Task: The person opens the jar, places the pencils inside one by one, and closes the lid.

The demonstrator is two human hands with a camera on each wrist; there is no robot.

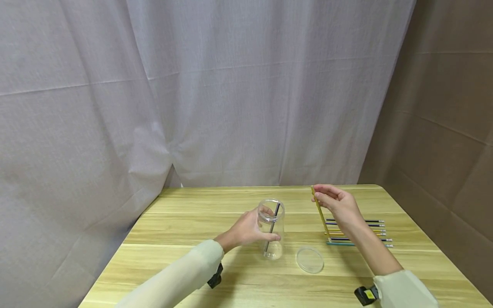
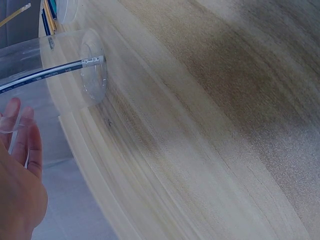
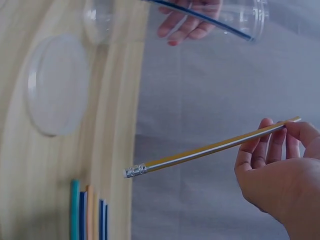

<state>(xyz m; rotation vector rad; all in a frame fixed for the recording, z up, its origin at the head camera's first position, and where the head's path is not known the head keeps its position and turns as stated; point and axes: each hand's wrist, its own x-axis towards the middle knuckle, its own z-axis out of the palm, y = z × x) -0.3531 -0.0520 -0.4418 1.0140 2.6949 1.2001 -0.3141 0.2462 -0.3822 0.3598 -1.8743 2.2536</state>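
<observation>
My left hand (image 1: 250,227) grips a clear plastic jar (image 1: 274,248), thumb on the near side and fingers behind it. The jar stands upright on the table, its mouth uncovered. Inside leans a dark blue pencil (image 2: 55,72), eraser end down at the jar's bottom. My right hand (image 1: 340,207) pinches a yellow pencil (image 3: 200,150) near its upper tip, between thumb and fingers. This pencil hangs steeply, its white eraser end lowest, to the right of the jar. Below the right hand several pencils (image 1: 375,225) lie side by side on the table, partly covered by the forearm.
A round clear lid (image 1: 310,259) lies flat on the wooden table (image 1: 185,239), just right of the jar and nearer me. Grey cloth (image 1: 239,107) hangs behind the table's far edge, and brownish cloth (image 1: 443,149) hangs along the right side.
</observation>
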